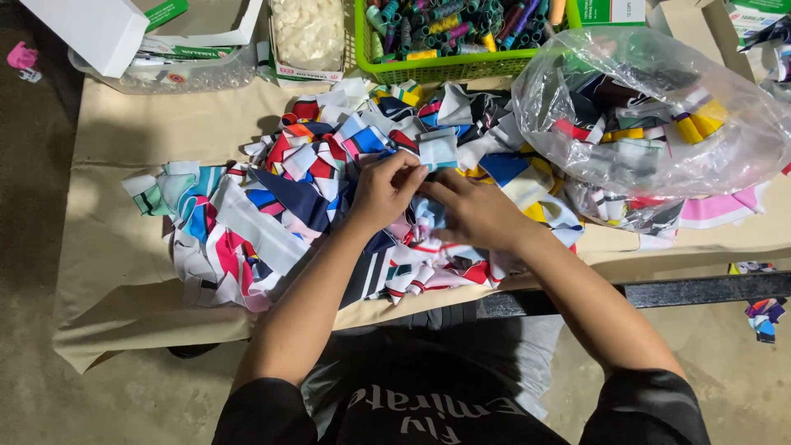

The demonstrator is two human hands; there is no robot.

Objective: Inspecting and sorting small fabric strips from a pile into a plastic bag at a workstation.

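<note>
The heap of fabric scraps [329,189] lies on the table [107,272], with both hands resting on its near side. Right of the heap sits a plastic bag [659,107] holding more scraps. Behind the heap stand a basket of thread spools [449,33] and, further left, a tray of boxes [165,58].

Two hands [428,202], one heap of scraps [305,189] too many to count, one clear bag [651,107], one green basket [445,64] of uncounted spools, one white box [91,29]
</note>
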